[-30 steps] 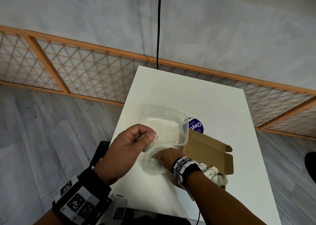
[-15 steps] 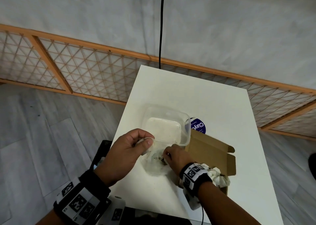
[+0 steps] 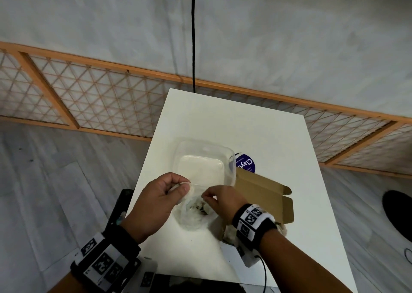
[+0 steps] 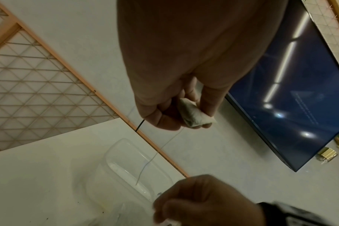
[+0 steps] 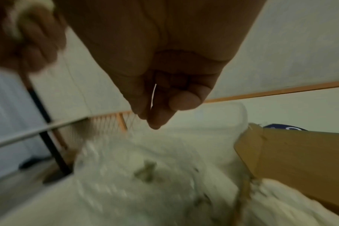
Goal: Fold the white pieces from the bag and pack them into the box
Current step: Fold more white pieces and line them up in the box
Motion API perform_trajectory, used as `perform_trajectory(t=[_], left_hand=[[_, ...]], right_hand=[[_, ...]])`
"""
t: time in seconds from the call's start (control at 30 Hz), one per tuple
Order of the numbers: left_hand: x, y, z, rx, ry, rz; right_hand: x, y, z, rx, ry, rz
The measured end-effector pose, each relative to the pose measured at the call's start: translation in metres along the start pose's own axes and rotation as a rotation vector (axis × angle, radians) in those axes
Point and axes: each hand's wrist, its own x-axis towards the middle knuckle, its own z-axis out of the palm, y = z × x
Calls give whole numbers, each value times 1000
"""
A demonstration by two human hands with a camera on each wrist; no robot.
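My left hand (image 3: pixel 181 186) pinches a small folded white piece (image 4: pixel 194 114) between thumb and fingers above the table. A thin thread (image 4: pixel 155 154) hangs down from it. My right hand (image 3: pixel 206 196) is close to the right of it, with thumb and fingers pinched on a thin white sliver (image 5: pixel 153 94); I cannot tell whether the thread joins it. Below both hands lies a crumpled clear bag (image 3: pixel 191 214) with dark bits inside. The open brown cardboard box (image 3: pixel 263 194) sits just right of my right hand.
A clear plastic tub (image 3: pixel 205 159) stands behind the hands, with a purple lid (image 3: pixel 245 164) to its right. A white cloth pouch (image 3: pixel 229 233) lies under my right wrist. The white table (image 3: pixel 223 118) ends close on the left. A dark screen (image 3: pixel 200 285) lies at the near edge.
My right hand has come up out of the clear bag and now pinches something thin beside the left hand. The left hand has kept its hold on the white piece.
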Motion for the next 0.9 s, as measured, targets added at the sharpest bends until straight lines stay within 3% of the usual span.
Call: perform_trajectory(t=[0.13,0.23,0.43,0.67,0.9], left_hand=[[-7,0,1,24,-5,-2],[-12,-1,0,47,-2,6],[-18,-5,-6,97,-2,15],[-14,-5,-11,68,8,-5],[-12,-4,-5,60,-26,-5]], right_hand=[[25,21,52,-112,-169,92],[34,24,75,-241,-232,62],[38,20,90,-335,-188,96],[13,13,48,-25,-49,147],[-29,-10,-18,469,145,131]])
